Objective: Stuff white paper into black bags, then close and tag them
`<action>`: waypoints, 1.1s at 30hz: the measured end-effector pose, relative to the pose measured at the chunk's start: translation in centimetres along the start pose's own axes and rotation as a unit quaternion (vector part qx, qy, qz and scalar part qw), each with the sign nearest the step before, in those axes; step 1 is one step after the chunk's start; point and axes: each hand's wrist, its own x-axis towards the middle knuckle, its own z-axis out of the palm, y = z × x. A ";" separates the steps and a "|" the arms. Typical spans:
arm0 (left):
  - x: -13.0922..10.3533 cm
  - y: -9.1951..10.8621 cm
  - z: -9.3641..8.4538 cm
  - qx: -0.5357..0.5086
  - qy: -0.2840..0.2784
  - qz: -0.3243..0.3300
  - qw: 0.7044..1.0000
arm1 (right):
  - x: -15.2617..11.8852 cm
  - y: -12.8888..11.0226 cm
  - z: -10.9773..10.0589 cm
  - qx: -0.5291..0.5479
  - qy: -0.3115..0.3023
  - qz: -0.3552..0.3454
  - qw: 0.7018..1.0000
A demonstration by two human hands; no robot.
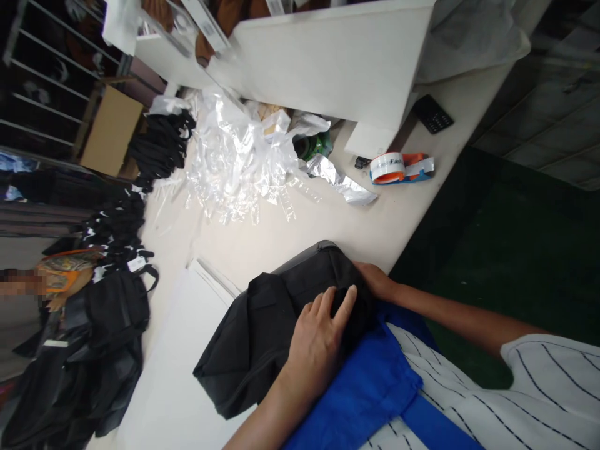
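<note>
A black fabric bag [269,315] lies on its side at the table's near edge, against the blue apron [356,381]. My left hand [315,334] rests on the upper face of the bag, thumb and fingers curled around a fold of its dark cloth. At the bag's right end, my right hand [375,281] grips it from the far side; most of those fingers are hidden behind the fabric. A strap or flap crosses the bag's middle.
White sheets or boards [164,350] lie left of the bag. Clear plastic bags [234,150], a tape dispenser [400,169] and a black keypad-like device [432,114] lie farther back, near a white divider [328,56]. Black bags [107,312] are piled left; another person stands beyond.
</note>
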 end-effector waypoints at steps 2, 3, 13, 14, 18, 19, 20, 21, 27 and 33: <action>0.4 -0.2 0.2 -0.033 -0.009 -0.031 0.999 | -0.3 -0.2 0.2 -0.138 0.039 -0.042 0.989; 0.1 -0.6 0.1 -0.068 0.003 -0.049 0.996 | -0.6 -0.2 0.3 -0.184 0.055 -0.053 0.980; -6.4 -3.4 -1.8 -0.158 0.178 -0.163 0.958 | -2.3 -0.5 2.4 -0.204 0.067 -0.199 0.956; -6.5 -3.3 -1.8 -0.158 0.183 -0.176 0.954 | -2.2 -0.7 2.2 -0.212 0.055 -0.196 0.956; -6.5 -3.0 -1.8 -0.163 0.197 -0.204 0.945 | -1.9 -1.6 1.2 -0.224 0.024 -0.221 0.949; -6.4 -3.0 -1.8 -0.161 0.197 -0.193 0.948 | -1.9 -1.7 1.0 -0.231 0.022 -0.236 0.944; -6.3 -3.0 -1.8 -0.158 0.196 -0.179 0.951 | -1.8 -1.8 0.9 -0.241 0.023 -0.251 0.937; -6.3 -3.0 -1.8 -0.156 0.195 -0.167 0.954 | -1.7 -1.7 1.0 -0.253 0.023 -0.266 0.930; -6.1 -3.1 -1.5 -0.164 0.193 -0.133 0.958 | -1.6 -0.8 1.1 -0.355 0.041 -0.341 0.869; -4.8 -3.5 -0.8 -0.208 0.157 -0.114 0.959 | -1.2 -0.3 -1.4 -0.452 0.000 -0.481 0.752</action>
